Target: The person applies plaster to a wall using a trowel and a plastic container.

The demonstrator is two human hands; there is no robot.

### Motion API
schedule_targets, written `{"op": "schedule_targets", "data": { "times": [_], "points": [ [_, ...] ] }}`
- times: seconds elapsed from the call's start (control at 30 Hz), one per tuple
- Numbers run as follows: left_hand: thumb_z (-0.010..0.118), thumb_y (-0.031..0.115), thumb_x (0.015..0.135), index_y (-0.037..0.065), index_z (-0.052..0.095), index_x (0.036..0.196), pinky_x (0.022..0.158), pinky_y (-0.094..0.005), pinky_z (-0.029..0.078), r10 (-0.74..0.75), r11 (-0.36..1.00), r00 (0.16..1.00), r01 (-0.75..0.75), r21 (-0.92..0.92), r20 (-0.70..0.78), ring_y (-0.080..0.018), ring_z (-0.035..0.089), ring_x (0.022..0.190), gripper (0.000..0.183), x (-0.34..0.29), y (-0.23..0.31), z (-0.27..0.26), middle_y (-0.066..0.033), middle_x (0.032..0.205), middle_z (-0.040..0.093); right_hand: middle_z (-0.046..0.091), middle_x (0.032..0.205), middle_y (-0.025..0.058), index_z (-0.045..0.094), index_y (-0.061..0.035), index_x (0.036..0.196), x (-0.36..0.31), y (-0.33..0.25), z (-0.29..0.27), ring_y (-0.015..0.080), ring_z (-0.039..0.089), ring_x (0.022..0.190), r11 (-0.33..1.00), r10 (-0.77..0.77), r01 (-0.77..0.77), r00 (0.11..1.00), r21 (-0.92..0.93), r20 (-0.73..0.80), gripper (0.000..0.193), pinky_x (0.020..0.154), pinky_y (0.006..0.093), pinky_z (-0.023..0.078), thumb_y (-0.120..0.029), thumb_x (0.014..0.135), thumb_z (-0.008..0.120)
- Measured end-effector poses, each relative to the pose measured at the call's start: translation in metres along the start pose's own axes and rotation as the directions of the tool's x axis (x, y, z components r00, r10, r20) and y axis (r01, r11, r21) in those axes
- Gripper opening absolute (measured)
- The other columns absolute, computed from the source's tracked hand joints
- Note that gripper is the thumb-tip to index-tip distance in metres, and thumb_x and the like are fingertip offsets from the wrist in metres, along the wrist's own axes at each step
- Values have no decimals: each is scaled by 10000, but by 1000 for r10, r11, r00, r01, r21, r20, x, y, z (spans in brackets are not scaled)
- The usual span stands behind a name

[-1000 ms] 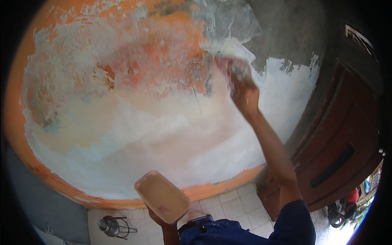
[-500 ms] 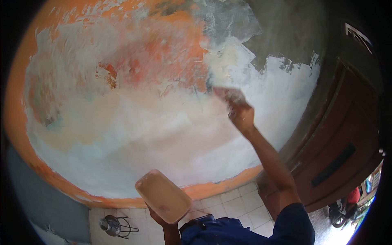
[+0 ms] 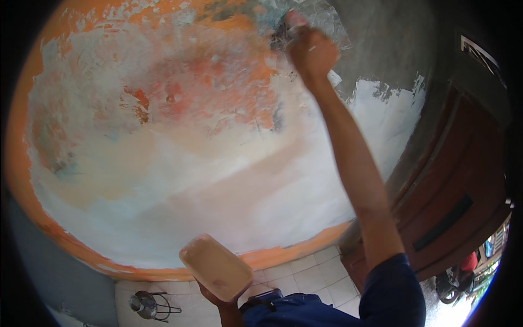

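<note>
My right hand [image 3: 314, 57] is raised high against the wall, its fingers closed round a scraper [image 3: 296, 19] with a reddish end. Motion blur and the fist hide most of the scraper. Around it the wall [image 3: 218, 180] carries smeared white coating over orange and grey patches. Low and in front of me, my left hand [image 3: 215, 297] supports a shallow rectangular tan tub [image 3: 218, 267] from underneath. The tub tilts so that its inside shows, with a small pinkish smear near the bottom; most of the left fingers are hidden behind it.
A dark red door [image 3: 463, 180] stands at the right, with a motorbike [image 3: 449, 289] outside beyond it. On the tiled floor [image 3: 310, 275] at lower left is a dark metal stand [image 3: 150, 305]. A grey wall [image 3: 65, 261] closes off the left.
My right hand has swept upward along the wall with the scraper, from mid-wall to the grey patch near the top. The tub in my left hand has dropped slightly in view.
</note>
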State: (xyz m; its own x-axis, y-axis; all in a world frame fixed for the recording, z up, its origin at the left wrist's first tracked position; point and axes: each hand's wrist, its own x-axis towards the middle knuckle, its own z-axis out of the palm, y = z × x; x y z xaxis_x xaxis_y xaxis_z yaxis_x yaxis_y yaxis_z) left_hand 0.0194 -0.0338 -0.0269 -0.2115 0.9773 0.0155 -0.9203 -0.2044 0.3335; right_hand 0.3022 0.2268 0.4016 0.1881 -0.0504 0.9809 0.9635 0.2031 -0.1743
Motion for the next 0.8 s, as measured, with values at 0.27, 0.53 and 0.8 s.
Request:
{"op": "schedule_targets", "data": {
  "times": [0.27,0.53,0.8],
  "points": [
    [365,561,927,81,396,1358,926,-536,450,115,961,992,-123,248,46,-343,529,1122,646,16,8,-21,-150,1250,508,678,822,154,715,-98,1006,-34,-22,-38,341,647,687,972,-88,68,993,224,82,389,629,418,530,-20,654,571],
    [345,527,944,83,403,1356,905,-527,460,36,998,995,-41,48,89,-333,542,1104,609,7,17,6,-140,1232,523,652,703,210,680,-53,685,97,-18,2,392,652,658,997,-61,57,996,-55,-71,122,603,492,523,-129,701,586],
    [320,494,974,64,397,1331,838,-492,525,100,947,993,-116,299,68,-315,586,1035,564,10,14,25,-145,1176,538,673,874,115,699,-131,923,-55,-43,-26,299,659,767,909,-399,351,889,224,223,323,651,408,537,-38,626,614]
  ]
}}
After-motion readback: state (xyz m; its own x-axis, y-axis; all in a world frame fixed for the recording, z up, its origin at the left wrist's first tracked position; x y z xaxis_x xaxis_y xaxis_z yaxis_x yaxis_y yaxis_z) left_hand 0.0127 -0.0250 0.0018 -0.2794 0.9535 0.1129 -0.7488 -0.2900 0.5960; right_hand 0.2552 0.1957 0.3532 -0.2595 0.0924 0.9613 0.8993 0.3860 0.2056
